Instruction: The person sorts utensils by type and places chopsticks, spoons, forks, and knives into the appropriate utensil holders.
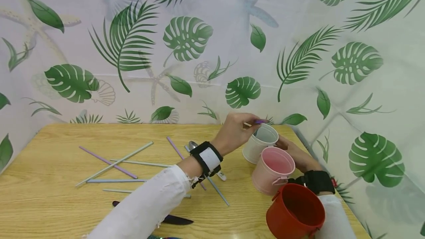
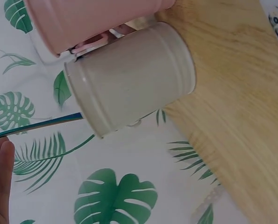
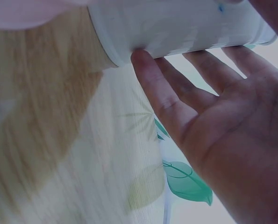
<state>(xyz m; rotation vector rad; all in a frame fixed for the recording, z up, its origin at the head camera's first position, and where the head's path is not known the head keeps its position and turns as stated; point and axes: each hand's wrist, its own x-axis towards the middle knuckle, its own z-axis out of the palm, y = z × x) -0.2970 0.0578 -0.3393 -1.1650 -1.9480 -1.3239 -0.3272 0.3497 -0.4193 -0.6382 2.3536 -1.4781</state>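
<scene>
My left hand (image 1: 234, 132) pinches the purple end of a slim iridescent utensil (image 1: 260, 121) over the rim of a white bucket (image 1: 255, 148). In the left wrist view the utensil's blue-green shaft (image 2: 45, 124) runs into the bucket's mouth; its lower end is hidden inside. On the far right side, my right hand (image 1: 295, 154) holds the white bucket, with fingertips (image 3: 141, 53) against its wall and the thumb across the other side. A pink bucket (image 1: 265, 178) stands right in front of the white one, partly overlapping my right hand.
A red bucket (image 1: 282, 215) stands nearest, by my right sleeve. Several purple, green and blue straws (image 1: 132, 154) lie crossed on the wooden table (image 1: 63, 158). A spoon (image 1: 193, 145) lies beneath my left wrist, and a dark knife (image 1: 179, 220) near the front. A leaf-print cloth hangs behind.
</scene>
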